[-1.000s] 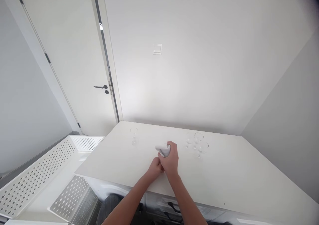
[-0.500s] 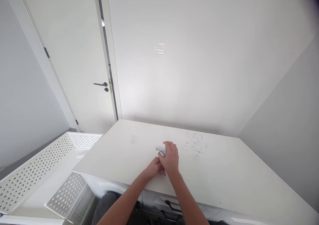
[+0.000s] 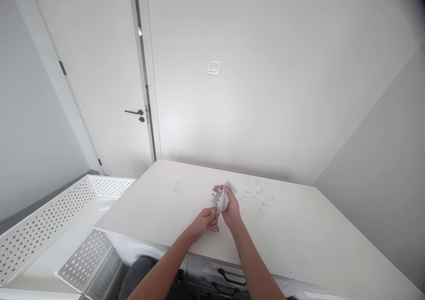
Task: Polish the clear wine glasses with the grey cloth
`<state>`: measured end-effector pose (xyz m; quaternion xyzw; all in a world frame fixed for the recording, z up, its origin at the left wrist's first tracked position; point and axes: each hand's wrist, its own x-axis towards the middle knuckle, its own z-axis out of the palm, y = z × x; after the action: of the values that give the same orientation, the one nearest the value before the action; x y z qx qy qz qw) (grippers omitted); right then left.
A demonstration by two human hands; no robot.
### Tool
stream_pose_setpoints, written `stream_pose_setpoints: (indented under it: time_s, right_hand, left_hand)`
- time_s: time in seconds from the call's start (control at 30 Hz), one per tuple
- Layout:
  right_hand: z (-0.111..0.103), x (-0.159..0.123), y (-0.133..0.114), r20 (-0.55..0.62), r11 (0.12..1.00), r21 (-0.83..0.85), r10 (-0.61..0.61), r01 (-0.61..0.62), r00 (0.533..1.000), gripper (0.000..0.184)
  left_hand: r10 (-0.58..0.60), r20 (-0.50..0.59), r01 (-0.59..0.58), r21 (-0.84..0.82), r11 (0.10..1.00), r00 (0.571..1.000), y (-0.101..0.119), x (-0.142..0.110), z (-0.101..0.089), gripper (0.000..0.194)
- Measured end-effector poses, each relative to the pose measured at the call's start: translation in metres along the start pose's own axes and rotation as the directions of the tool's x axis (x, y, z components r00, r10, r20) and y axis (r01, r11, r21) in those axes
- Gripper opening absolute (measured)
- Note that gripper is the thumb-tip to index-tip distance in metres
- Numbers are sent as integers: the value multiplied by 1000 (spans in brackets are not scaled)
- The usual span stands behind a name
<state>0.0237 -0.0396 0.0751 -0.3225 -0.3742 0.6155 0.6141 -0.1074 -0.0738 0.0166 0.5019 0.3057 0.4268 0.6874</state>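
Note:
Over the middle of the white table [image 3: 299,238], my right hand [image 3: 229,207] is wrapped around a pale cloth [image 3: 226,193] that covers the bowl of a clear wine glass [image 3: 217,201]. My left hand [image 3: 206,219] sits just below and to the left, its fingers pinched at the glass's stem or foot, which they mostly hide. One more wine glass [image 3: 177,179] stands alone at the far left of the table. Three wine glasses [image 3: 259,193] stand together to the right of my hands.
White perforated metal shelves [image 3: 49,229] lie low on the left. A closed white door with a dark handle [image 3: 135,113] is behind the table's left corner, and a light switch [image 3: 213,67] is on the wall. Dark drawer handles [image 3: 229,278] show under the table's front edge.
My right hand has turned so the cloth now faces up and the glass bowl shows beside it. The left hand has stayed at the base. The view shifted slightly.

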Motion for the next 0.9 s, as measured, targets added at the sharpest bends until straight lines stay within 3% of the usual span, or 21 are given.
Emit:
stream_pose_setpoints:
  time_s: [0.07,0.13,0.23,0.3,0.4,0.53,0.63,0.7,0.8,0.9]
  right_hand:
    - [7,-5,21,-104,1000,1,27,-27,994,48]
    - [6,-3,35,-134,993,-73,79,-89,988,61]
    - [-7,7,37,-95,992,-111,44,-55,995,65]
    - [-17,15,31,-46,995,-87,40,-44,998,63]
    - [-24,21,21,8,993,-64,101,-100,995,69]
    - [-21,15,17,147,982,-70,182,-173,972,75]
    - [-18,7,16,216,980,-46,200,-195,956,64]
    - [-15,3,14,182,989,-54,145,-137,973,54]
    - [-10,0,7,99,977,-212,-14,35,995,46]
    - [-1,3,-5,102,877,-435,-178,205,979,51]
  left_hand:
    - [53,-104,-55,-16,998,993,-3,3,-3,59]
    - [127,-221,-123,30,992,967,-4,7,-7,60]
    - [242,-310,-189,192,963,919,-1,15,-11,57]
    - [218,-275,-151,243,958,936,3,23,-13,56]
    - [93,-169,-57,207,977,981,7,34,-17,55]
    - [2,-71,-3,-16,1000,998,13,36,-25,50]
    - [-84,28,88,-191,978,996,20,29,-31,45]
    - [-99,61,109,-209,972,993,24,25,-33,45]
    - [-65,57,74,-172,982,996,23,22,-32,45]
    - [5,19,-3,-120,993,1000,16,25,-28,47]
